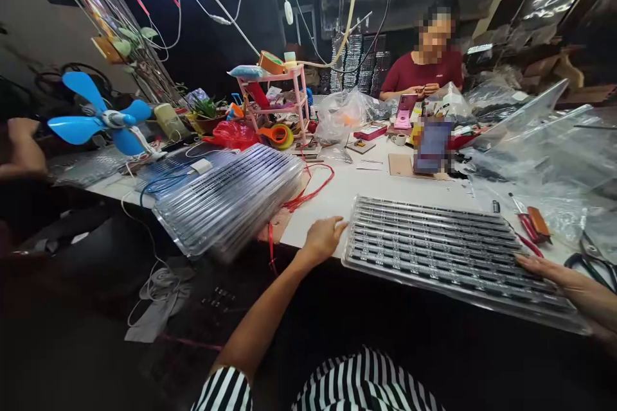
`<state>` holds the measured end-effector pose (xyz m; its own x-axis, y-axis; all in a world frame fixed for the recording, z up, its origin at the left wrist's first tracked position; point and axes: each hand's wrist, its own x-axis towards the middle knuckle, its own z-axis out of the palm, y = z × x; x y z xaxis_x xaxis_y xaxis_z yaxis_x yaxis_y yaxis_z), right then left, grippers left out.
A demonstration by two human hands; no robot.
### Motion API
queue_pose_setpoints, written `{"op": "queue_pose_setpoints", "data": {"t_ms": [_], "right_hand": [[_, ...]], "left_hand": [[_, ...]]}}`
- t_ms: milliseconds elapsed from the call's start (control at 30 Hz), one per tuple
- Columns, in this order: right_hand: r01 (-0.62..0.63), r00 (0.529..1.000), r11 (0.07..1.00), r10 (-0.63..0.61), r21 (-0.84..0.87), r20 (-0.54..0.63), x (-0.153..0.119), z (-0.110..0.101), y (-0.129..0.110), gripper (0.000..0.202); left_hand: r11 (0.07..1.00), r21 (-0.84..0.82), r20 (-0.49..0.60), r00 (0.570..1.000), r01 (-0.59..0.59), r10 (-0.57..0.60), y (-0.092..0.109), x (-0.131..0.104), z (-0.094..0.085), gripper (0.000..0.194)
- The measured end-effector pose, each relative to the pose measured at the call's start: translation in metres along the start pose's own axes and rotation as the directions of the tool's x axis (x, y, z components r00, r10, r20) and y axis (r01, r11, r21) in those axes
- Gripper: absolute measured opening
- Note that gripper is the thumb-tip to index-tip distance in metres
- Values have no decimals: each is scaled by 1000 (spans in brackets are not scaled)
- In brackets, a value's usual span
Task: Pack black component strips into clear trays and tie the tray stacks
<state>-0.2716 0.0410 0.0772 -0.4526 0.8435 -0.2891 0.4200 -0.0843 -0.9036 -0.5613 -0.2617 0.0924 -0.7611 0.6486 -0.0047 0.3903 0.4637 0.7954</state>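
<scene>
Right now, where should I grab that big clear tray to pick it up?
Grip the tray by its two short ends, coming in from both sides. It is wide, flat and thin, overhanging the table; the left hand and right hand already sit there.

Both bare arms reach forward, the left hand (324, 239) loosely curled, the right hand (554, 268) flat, palm down, fingers extended.

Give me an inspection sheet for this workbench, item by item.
Surface: white table, crowded.
Job's things: clear ribbed tray at the near edge; stack of similar trays to its left.
Clutter: plastic bags, pink rack, tape roll, red-handled tools.
Hands: left hand touches the tray's left edge; right hand rests on its right side.
Cables: red wire; overhead wires.
Surroundings: blue fan; a seated person opposite.
</scene>
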Motion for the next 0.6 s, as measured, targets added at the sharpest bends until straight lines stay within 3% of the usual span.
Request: {"op": "queue_pose_setpoints", "data": {"t_ms": [67,133,200,300,433,533,600], "right_hand": [[-213,976,970,206,114,74,-10,8,-12,12],[-332,932,918,285,215,223,-18,18,-24,12],[-327,926,906,250,269,284,-23,29,-32,11],[-246,956,913,172,325,239,-23,41,-36,13],[-75,986,961,31,265,164,-12,54,-35,15],[155,965,988,-154,11,213,2,63,-39,9],[296,951,906,-249,-304,183,9,69,-45,22]], "left_hand": [[980,191,-110,991,-54,76,-3,16,-11,28],[964,232,-45,989,-127,141,-9,28,-21,30],[952,242,62,982,-188,178,-18,30,-25,27],[952,254,79,984,-172,157,-35,17,-30,10],[958,281,-113,989,-60,95,-47,1,-45,19],[964,263,-266,958,-34,107,-27,12,-50,16],[984,138,-311,939,-109,147,3,27,-37,12]]}}
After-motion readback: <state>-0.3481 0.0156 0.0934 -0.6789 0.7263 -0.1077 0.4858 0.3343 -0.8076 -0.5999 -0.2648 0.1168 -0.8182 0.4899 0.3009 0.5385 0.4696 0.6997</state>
